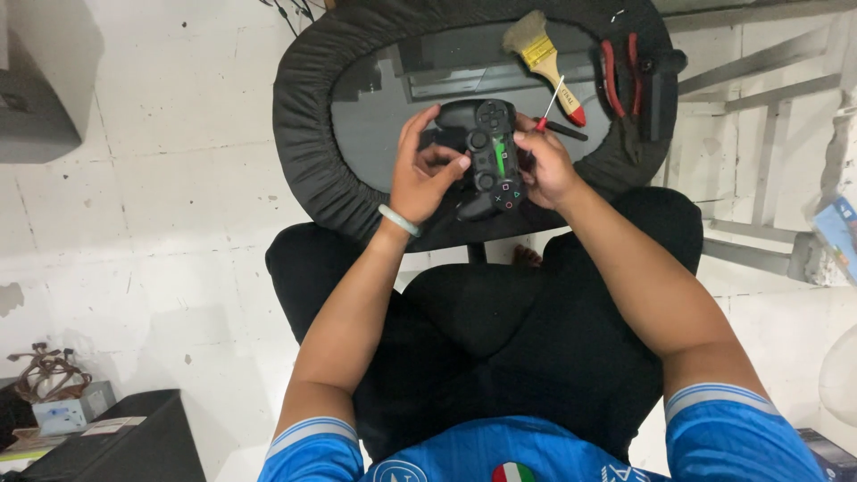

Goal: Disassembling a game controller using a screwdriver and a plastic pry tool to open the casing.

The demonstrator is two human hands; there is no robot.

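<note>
Controller [486, 156], black, at frame centre over round tabletop [357, 134]. Left hand [427, 174] fingers closed on its side, right hand [546, 165] gripping red-handled screwdriver [555, 103]; steady the body, drive straight.

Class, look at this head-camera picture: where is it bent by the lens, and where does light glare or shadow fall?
Head view: straight floor lines bow near the edges, a wide-lens effect; the pale tiled floor looks brightly washed out; the black game controller between both hands stays sharp; the dark glass tabletop mirrors shapes above it.

Paintbrush [534, 45], red pliers [616, 76] (handles up), round black-rimmed table [308, 134]
</note>
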